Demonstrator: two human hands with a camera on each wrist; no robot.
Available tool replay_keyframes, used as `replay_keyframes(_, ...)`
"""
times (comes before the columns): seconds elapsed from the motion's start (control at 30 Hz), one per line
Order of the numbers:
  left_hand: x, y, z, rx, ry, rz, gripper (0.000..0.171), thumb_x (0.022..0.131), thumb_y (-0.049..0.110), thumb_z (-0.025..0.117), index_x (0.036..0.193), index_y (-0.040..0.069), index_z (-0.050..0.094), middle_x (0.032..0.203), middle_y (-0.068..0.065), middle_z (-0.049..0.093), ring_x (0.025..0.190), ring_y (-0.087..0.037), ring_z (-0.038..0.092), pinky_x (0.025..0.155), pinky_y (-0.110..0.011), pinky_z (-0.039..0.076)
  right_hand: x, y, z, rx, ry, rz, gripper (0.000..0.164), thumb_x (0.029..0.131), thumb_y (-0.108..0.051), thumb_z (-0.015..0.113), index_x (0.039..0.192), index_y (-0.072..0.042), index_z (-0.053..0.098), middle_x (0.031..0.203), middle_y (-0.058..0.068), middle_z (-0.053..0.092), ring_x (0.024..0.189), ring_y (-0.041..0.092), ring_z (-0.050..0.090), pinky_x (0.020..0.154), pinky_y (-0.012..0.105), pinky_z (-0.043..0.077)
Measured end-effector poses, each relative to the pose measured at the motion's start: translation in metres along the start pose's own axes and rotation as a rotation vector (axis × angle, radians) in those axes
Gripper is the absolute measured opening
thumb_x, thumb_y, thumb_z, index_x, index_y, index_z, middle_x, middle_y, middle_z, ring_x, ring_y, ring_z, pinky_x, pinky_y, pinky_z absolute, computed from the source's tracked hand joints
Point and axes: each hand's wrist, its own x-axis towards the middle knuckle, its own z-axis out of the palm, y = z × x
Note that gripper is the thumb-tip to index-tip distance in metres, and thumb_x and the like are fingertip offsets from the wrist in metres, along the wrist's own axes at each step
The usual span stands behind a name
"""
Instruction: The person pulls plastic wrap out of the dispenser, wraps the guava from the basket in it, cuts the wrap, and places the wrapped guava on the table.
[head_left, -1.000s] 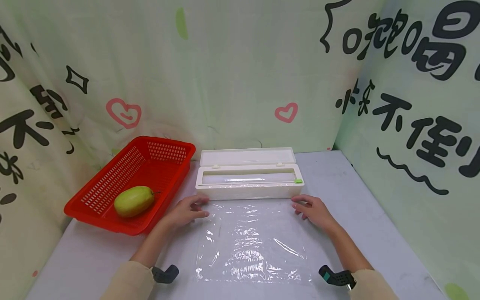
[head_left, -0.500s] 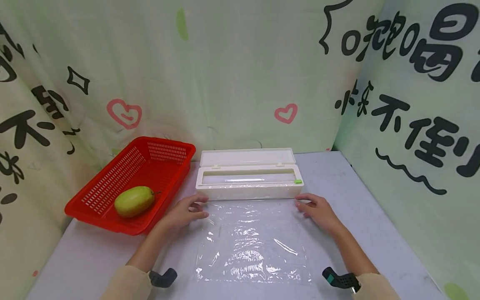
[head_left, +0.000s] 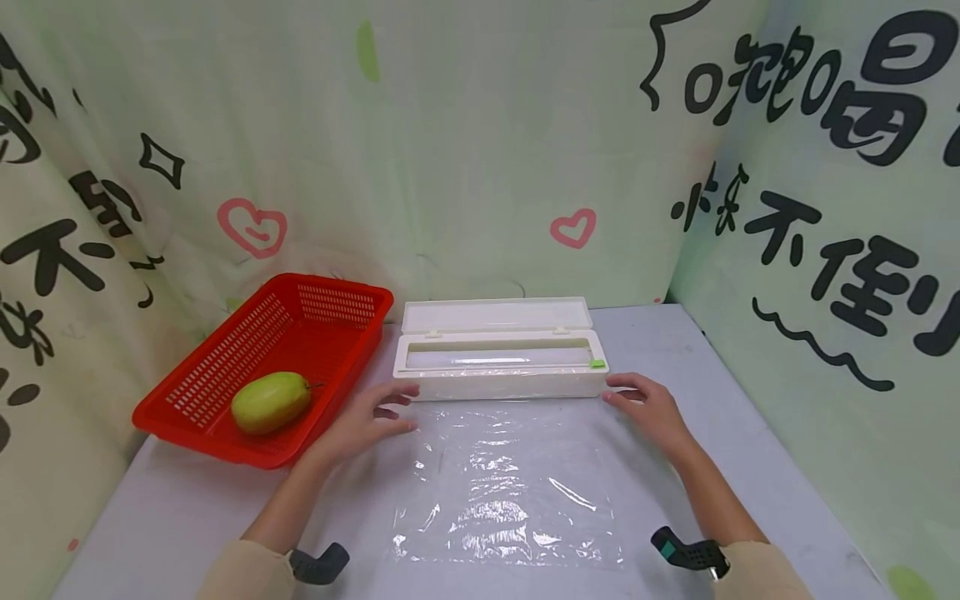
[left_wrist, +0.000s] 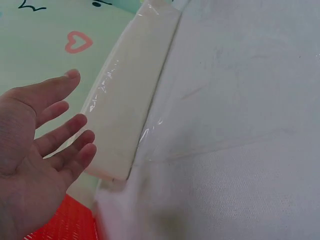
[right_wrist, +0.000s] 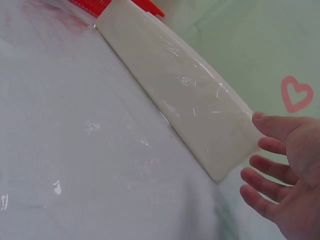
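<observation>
A white cling film dispenser box [head_left: 501,385] stands at the back of the table, its lid [head_left: 497,314] raised and a roll [head_left: 465,358] visible inside. From its front a sheet of clear cling film [head_left: 498,483] spreads flat over the tabletop. My left hand [head_left: 372,419] is by the box's front left corner, fingers loosely bent and holding nothing. At the front right corner is my right hand [head_left: 651,408], its fingers relaxed and also holding nothing. Both wrist views show the fingers spread close to the box ends.
To the left sits a red plastic basket [head_left: 180,379] with a yellow-green oval fruit [head_left: 272,402] in it. A small green slider [head_left: 597,363] is at the dispenser's right end. Printed curtains [head_left: 465,150] border the table at the back and sides.
My right hand has shifted right and slightly away from me, to the box's right corner. The left hand has opened a little wider. Box, film and basket stay put.
</observation>
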Motion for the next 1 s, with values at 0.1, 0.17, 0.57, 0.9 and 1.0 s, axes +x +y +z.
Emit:
replay_keyframes(0.1, -0.001, 0.003, -0.001, -0.004, 0.01, 0.028, 0.06, 0.081, 0.019, 0.077, 0.136, 0.012, 0.052, 0.135, -0.011, 0.057, 0.122, -0.037, 0.055, 0.098, -0.043, 0.052, 0.001, -0.002, -0.002, 0.001, 0.007, -0.005, 0.045, 0.094, -0.036, 0.063, 0.128, -0.007, 0.058, 0.132, 0.017, 0.058, 0.116, 0.034, 0.058, 0.092, 0.037, 0.051)
replay_keyframes(0.17, -0.002, 0.005, -0.002, -0.007, 0.012, 0.04, 0.06, 0.081, 0.019, 0.076, 0.136, 0.013, 0.052, 0.135, -0.011, 0.057, 0.121, -0.037, 0.055, 0.098, -0.043, 0.052, 0.002, -0.004, -0.003, -0.005, 0.011, -0.003, 0.045, 0.094, -0.036, 0.062, 0.129, -0.007, 0.057, 0.133, 0.017, 0.057, 0.118, 0.035, 0.057, 0.093, 0.041, 0.051)
replay_keyframes(0.57, -0.008, 0.019, -0.009, 0.005, 0.042, 0.108, 0.064, 0.079, 0.023, 0.079, 0.136, 0.011, 0.052, 0.135, -0.01, 0.058, 0.119, -0.037, 0.056, 0.097, -0.045, 0.053, 0.009, -0.011, -0.01, 0.029, 0.04, 0.0, 0.055, 0.093, -0.035, 0.064, 0.137, -0.006, 0.05, 0.14, 0.018, 0.052, 0.123, 0.035, 0.056, 0.089, 0.029, 0.051)
replay_keyframes(0.9, -0.011, 0.026, -0.018, 0.024, 0.068, 0.125, 0.06, 0.081, 0.017, 0.077, 0.135, 0.009, 0.053, 0.133, -0.013, 0.059, 0.117, -0.029, 0.058, 0.096, -0.043, 0.053, 0.018, -0.014, -0.007, 0.052, 0.015, 0.014, 0.061, 0.093, -0.033, 0.064, 0.144, -0.006, 0.042, 0.148, 0.019, 0.043, 0.129, 0.038, 0.05, 0.104, 0.053, 0.045)
replay_keyframes(1.0, -0.013, 0.027, -0.021, 0.035, 0.082, 0.112, 0.062, 0.08, 0.019, 0.078, 0.135, 0.009, 0.053, 0.134, -0.01, 0.059, 0.116, -0.025, 0.059, 0.096, -0.04, 0.053, 0.021, -0.014, -0.007, 0.054, 0.003, 0.016, 0.063, 0.093, -0.033, 0.065, 0.145, -0.007, 0.041, 0.15, 0.018, 0.042, 0.13, 0.038, 0.05, 0.104, 0.052, 0.045)
